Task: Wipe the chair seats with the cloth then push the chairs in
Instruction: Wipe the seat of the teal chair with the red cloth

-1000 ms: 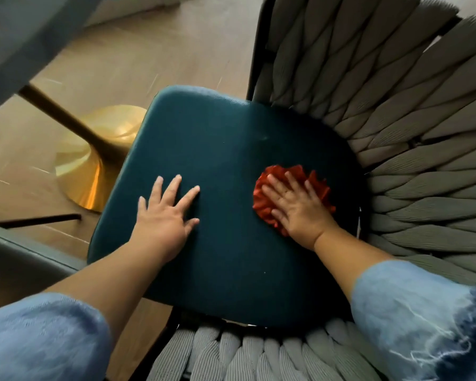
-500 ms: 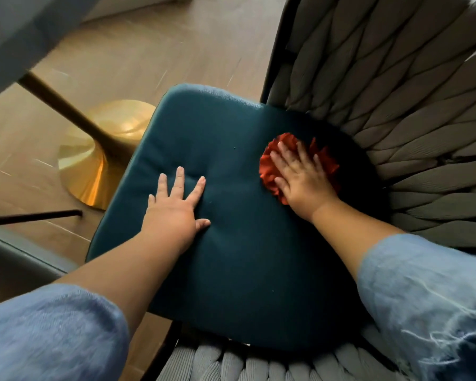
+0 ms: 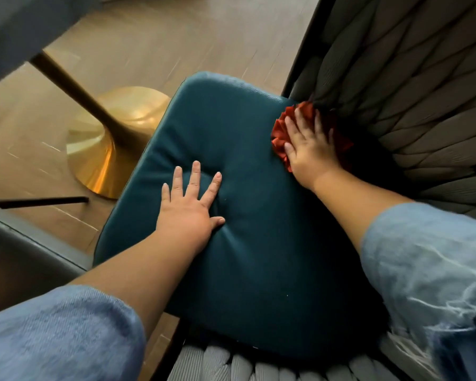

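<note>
Two hands, both yours, lie flat on the teal seat cushion (image 3: 259, 257). Your left hand (image 3: 188, 213) presses the cushion's left half, fingers straight and spread, denting the padding, holding nothing. Your right hand (image 3: 307, 149) lies with fingers extended on the red cloth (image 3: 279, 133), pinning it bunched against the seat's far right corner, where the cushion meets the grey woven chair back (image 3: 410, 92). More woven strapping (image 3: 231, 364) shows at the near edge. Blue sleeves (image 3: 66, 334) are pushed up both forearms. Left of the chair, a gold pedestal base (image 3: 102, 149) stands on the wood plank floor (image 3: 162, 37), with a grey tabletop edge (image 3: 17, 28) above it. A dark grey surface (image 3: 25, 257) sits at the lower left, unclear what.
</note>
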